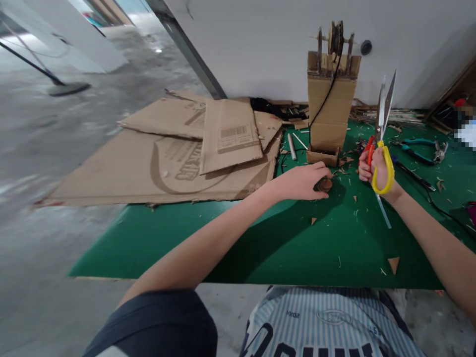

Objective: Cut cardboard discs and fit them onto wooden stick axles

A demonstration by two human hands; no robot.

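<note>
My left hand [305,181] is over the green tabletop, its fingers curled around a small round brown piece [326,185] that looks like cardboard. In my right hand [376,166] is a pair of scissors [386,111], blades pointing up and slightly apart, with a yellow handle loop around the hand. Something red, perhaps a handle, shows by the same fingers. Just beyond my left hand stands an upright cardboard tower [329,106] carrying a dark wheel [336,38] on an axle. A black cord [327,94] hangs from that wheel down the tower's front.
Flattened cardboard sheets [178,153] lie at the left, overhanging the green table [156,238]. Teal-handled pliers [418,151] rest at the right, near a dark tool with a cord [414,173]. Thin sticks [390,115] line the wall. Cardboard scraps [393,265] are scattered about.
</note>
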